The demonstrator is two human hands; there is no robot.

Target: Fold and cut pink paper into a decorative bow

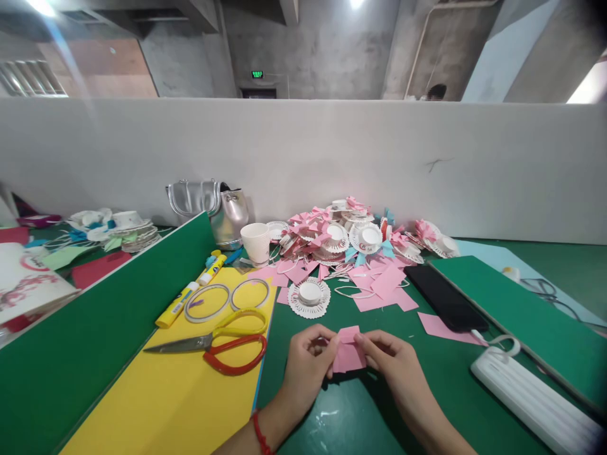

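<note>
Both hands hold one small pink paper piece [348, 354] just above the green table [332, 417]. My left hand [306, 366] pinches its left edge; a red cord circles that wrist. My right hand [396, 363] grips the right edge with thumb and fingers. The paper looks partly folded. A white paper doily hat [310, 296] lies just beyond the hands, and loose pink paper squares [379, 284] lie scattered further back.
Red-handled scissors [222, 344], two tape rings [227, 298] and glue sticks [190, 296] rest on a yellow sheet [165, 398] at left. A paper cup [256, 242], silver bag [213, 208] and pile of finished hats [351, 234] stand behind. Phone [443, 297] and white power bank [535, 398] lie right.
</note>
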